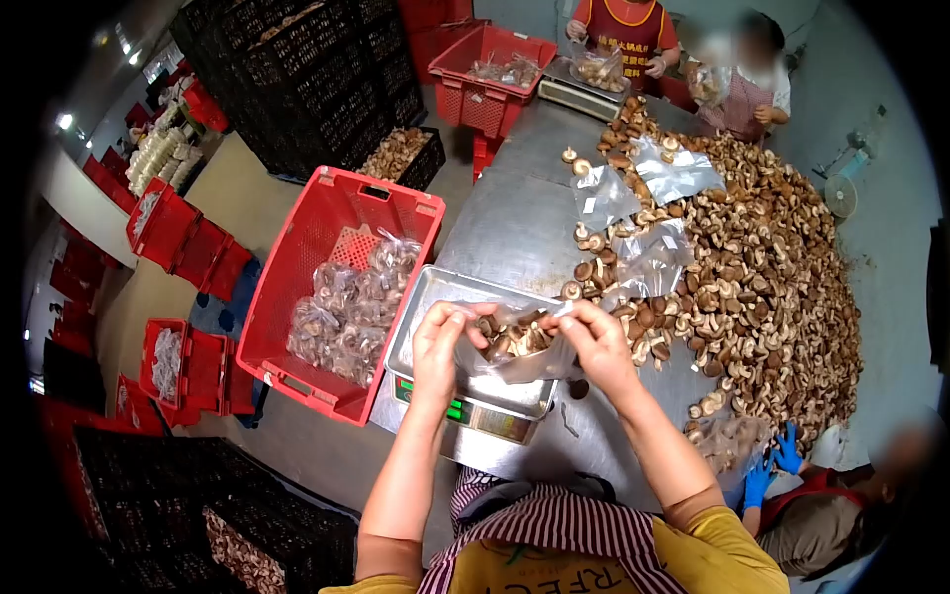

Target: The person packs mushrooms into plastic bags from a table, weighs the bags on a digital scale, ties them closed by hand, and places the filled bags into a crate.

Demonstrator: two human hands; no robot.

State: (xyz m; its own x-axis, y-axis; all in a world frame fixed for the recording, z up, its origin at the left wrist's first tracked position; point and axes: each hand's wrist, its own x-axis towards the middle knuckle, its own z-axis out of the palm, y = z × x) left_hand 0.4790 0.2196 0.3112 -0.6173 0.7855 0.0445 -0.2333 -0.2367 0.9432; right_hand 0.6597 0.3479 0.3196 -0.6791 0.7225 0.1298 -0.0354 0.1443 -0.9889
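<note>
Left hand: the left hand (pixel 437 342) is closed narrowly, pinching the left rim of the plastic bag (pixel 520 364) over the scale (pixel 493 418).
Right hand: the right hand (pixel 596 342) pinches the bag's right rim between thumb and fingers, above the scale's right edge.
Bag: over the scale's tray (pixel 535 399), mouth held open, mushrooms (pixel 510 342) inside; its lower part is blurred by clear plastic, so whether it bears on the tray cannot be told.
Scale display: on the scale's near side, lit green, partly covered by the left forearm; digits too small to read.
Red crate: the red crate (pixel 275 297) is just left of the scale, holding filled bags (pixel 346 322); the lowest ones are hidden.
Mushroom heap: the heap (pixel 772 267) spreads right of the scale, its nearest pieces near the right hand.
Loose bags: flat clear bags (pixel 604 196) lie beyond and right of the scale, overlapping some mushrooms.
Open room: bare metal tabletop (pixel 495 213) runs beyond the scale, with a narrower strip to its right.
Co-workers: two people are far beyond the scale, cut off by the top edge; blue gloves (pixel 788 450) show at the heap's near end, right of the scale.
</note>
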